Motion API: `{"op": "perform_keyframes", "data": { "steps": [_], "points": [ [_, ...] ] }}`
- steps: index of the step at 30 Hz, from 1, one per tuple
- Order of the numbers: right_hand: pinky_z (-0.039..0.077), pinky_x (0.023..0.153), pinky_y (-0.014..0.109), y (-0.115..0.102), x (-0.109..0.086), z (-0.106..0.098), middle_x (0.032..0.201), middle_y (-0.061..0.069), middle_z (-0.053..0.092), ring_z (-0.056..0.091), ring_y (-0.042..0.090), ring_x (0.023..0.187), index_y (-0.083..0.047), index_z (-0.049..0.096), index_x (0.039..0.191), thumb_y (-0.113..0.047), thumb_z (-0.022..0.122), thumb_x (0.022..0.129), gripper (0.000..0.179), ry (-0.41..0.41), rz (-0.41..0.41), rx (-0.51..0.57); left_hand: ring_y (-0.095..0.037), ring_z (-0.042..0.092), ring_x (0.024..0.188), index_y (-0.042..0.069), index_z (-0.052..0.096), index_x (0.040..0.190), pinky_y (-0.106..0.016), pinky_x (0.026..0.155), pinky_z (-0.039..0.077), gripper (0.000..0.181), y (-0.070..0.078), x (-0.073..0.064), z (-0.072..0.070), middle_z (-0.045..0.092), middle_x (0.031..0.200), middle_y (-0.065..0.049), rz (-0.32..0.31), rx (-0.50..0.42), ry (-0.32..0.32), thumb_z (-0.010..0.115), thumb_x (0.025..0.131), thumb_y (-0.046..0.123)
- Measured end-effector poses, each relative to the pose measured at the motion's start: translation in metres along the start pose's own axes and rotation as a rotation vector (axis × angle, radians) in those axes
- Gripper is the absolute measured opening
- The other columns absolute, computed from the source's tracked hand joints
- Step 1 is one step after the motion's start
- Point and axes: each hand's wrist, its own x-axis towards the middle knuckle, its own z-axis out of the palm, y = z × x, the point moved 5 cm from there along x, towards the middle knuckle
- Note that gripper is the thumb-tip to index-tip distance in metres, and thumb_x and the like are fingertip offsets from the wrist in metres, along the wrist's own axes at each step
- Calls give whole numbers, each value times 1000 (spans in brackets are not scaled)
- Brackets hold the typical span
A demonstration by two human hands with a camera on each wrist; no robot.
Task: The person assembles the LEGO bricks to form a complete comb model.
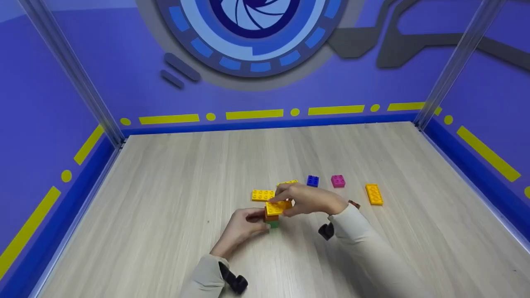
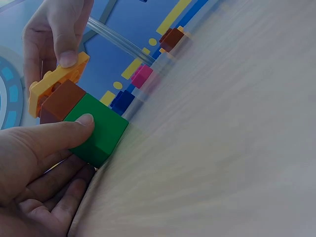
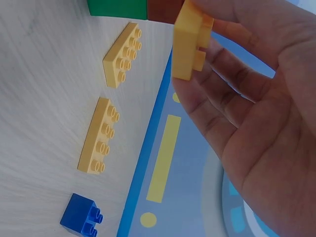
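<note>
A small stack stands on the table, a green brick (image 2: pixel 98 128) at the bottom with a brown brick (image 2: pixel 64 100) on it. My left hand (image 1: pixel 243 225) pinches this stack from the left, its thumb lying on the green brick in the left wrist view. From above and to the right, my right hand (image 1: pixel 309 199) grips a flat orange-yellow brick (image 1: pixel 275 207) between thumb and fingers. That brick lies at the top of the brown one, tilted against it in the left wrist view. Whether their studs are joined, I cannot tell.
Behind the hands lie two yellow bricks (image 1: pixel 261 195), a blue brick (image 1: pixel 313 181) and a pink brick (image 1: pixel 338 181). An orange-yellow brick (image 1: pixel 374 194) lies further right. The right sleeve partly hides a brown brick (image 1: pixel 355 204). Blue-purple walls (image 1: pixel 265 99) border the table.
</note>
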Motion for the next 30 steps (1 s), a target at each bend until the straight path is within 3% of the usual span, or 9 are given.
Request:
{"op": "perform_keyframes", "data": {
  "steps": [3, 6, 11, 18, 30],
  "points": [
    [54, 75, 25, -1, 0, 0, 110, 2, 61, 55, 13, 88, -13, 63, 128, -12, 68, 86, 42, 2, -4, -10, -29, 62, 112, 5, 67, 119, -44, 98, 50, 39, 16, -7, -1, 69, 117, -12, 5, -2, -1, 73, 80, 6],
    [51, 74, 22, -3, 1, 0, 110, 3, 61, 54, 13, 89, -13, 63, 128, -12, 68, 86, 42, 2, 0, -25, -33, 61, 113, 2, 66, 119, -48, 99, 48, 39, 21, -9, -1, 68, 117, -16, 0, -3, 2, 71, 80, 2],
    [52, 78, 21, -7, 2, 1, 110, 3, 61, 55, 14, 92, -13, 63, 128, -10, 67, 85, 43, -1, 9, -28, -28, 62, 113, 7, 67, 120, -46, 99, 49, 40, -3, 1, 1, 69, 118, -11, 1, 29, 11, 73, 80, 7],
    [54, 85, 25, -9, 2, -1, 110, 4, 61, 56, 15, 96, -12, 64, 127, -9, 67, 84, 43, -9, 33, -44, -25, 62, 113, 11, 68, 119, -42, 99, 49, 39, -3, 2, 0, 69, 118, -7, 6, 48, 7, 74, 80, 11],
    [51, 76, 21, -9, 3, 0, 107, 5, 60, 54, 16, 92, -11, 64, 126, -8, 69, 83, 43, -20, 65, -15, -23, 63, 112, 12, 69, 117, -42, 99, 49, 38, -4, 2, 0, 70, 116, -5, -11, 39, 10, 75, 79, 10]
  ]
}}
